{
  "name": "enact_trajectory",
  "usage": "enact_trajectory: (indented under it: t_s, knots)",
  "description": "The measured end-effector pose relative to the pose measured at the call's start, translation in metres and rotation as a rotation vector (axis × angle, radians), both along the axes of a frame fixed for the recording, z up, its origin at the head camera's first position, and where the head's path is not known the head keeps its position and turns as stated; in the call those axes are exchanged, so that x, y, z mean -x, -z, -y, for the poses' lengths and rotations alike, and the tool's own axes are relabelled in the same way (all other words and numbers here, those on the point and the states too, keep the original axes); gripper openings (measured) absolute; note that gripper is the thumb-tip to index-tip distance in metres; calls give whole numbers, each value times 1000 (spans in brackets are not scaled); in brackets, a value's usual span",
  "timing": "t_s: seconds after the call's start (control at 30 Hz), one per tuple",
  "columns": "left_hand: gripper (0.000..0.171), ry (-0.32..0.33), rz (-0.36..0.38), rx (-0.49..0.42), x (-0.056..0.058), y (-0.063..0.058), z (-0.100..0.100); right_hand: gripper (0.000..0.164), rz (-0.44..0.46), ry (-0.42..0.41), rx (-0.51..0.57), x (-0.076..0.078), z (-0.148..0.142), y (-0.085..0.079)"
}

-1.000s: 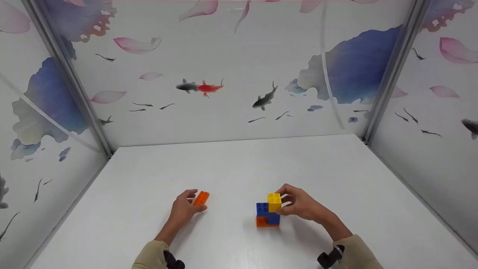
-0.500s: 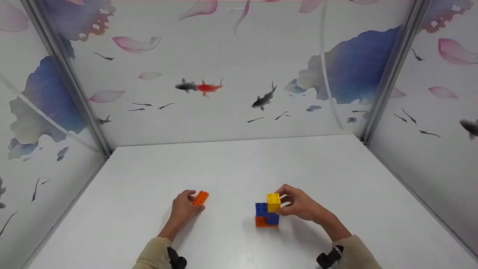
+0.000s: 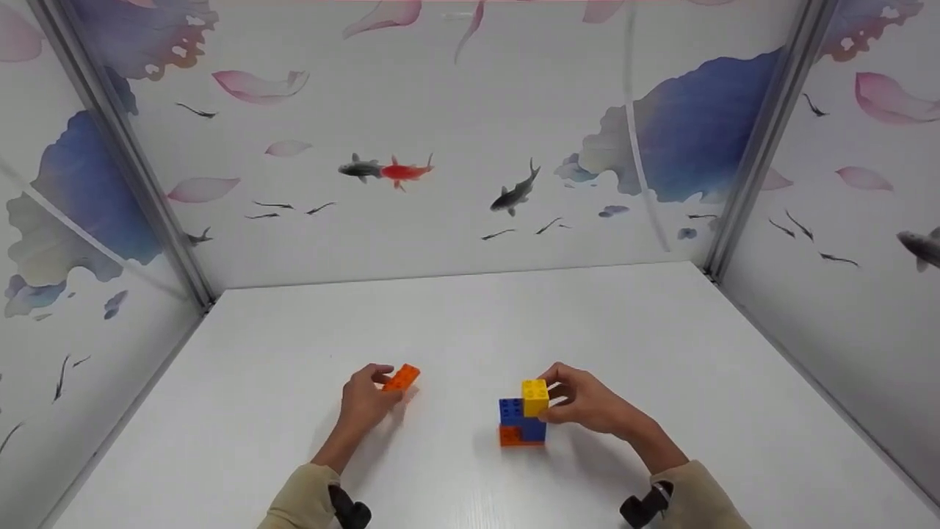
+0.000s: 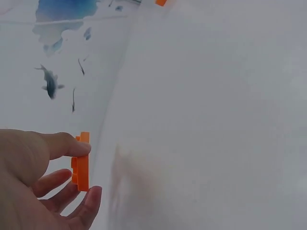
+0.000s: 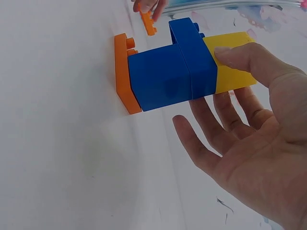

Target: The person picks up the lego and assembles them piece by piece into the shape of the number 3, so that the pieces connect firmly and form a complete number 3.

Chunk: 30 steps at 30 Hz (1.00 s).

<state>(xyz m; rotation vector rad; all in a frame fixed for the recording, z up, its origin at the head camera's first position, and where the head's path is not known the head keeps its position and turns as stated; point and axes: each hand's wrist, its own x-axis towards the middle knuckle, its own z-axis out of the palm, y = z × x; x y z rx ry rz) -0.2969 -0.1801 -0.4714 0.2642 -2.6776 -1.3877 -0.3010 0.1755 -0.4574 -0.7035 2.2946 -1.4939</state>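
Observation:
In the head view, my left hand point(image 3: 364, 397) pinches a flat orange toy brick point(image 3: 402, 378), held tilted above the table with its shadow below. Thumb and fingers grip its edges in the left wrist view, with the studs of the orange brick point(image 4: 83, 165) facing the palm. To the right stands a brick stack: a flat orange base brick point(image 3: 510, 436), a blue brick point(image 3: 534, 430) on one side of it, a wider blue brick point(image 3: 510, 408) overhanging to the left, and a yellow brick point(image 3: 534, 397) on top. My right hand point(image 3: 587, 400) holds the yellow brick between thumb and fingers.
The white table point(image 3: 470, 323) is enclosed by a back wall point(image 3: 455, 220) and side walls printed with fish and petals. Grey metal posts point(image 3: 125, 147) stand at the corners. Dark wrist cameras point(image 3: 646, 507) sit at both sleeves.
My left hand has raised the flat orange brick off the table and tilted it, shifting slightly right and away. The right hand keeps its hold on the yellow brick; the stack stays put.

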Motion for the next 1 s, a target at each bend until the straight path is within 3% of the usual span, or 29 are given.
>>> enact_trajectory:
  t_s: [0.37,0.67,1.0]
  knots:
    - [33,108,-61,-52,-4,-23,-19,38,1,-17,10,2,-1,2]
    - [33,211,-133,-27,-11,-37,-44,37,12,-4,7,0,0,0]
    - [31,331,-159,-28,-19,-52,-73,38,38,16,-3,0,1,-2]
